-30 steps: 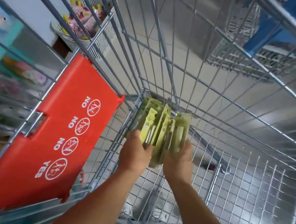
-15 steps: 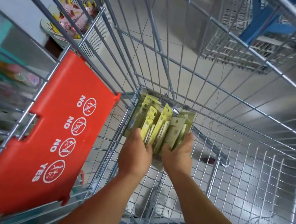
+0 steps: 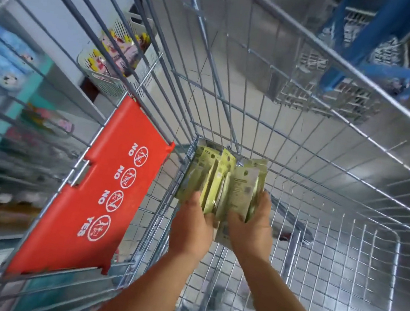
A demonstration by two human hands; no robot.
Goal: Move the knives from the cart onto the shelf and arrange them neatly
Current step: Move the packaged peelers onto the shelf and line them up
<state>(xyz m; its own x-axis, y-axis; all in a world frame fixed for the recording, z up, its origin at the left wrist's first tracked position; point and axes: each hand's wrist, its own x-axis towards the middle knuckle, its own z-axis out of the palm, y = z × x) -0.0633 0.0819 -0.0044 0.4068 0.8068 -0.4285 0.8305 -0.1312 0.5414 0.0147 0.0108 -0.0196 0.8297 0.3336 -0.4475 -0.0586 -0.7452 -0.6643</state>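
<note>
shiny wire cart [image 3: 309,134], glossy knife packs [image 3: 243,188]

A shop: a wire shopping cart [image 3: 309,134] fills the view, its red child-seat flap [image 3: 101,192] at 9 o'clock bearing printed NO and YES safety symbols. Shelves [image 3: 2,85] of packaged goods stand at 10 o'clock, with a basket of toys [image 3: 117,58] at 11.

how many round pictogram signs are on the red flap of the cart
4, in a row down the red flap: three crossed-out ones beside NO at and, and one beside YES at. None looks hidden.
</note>
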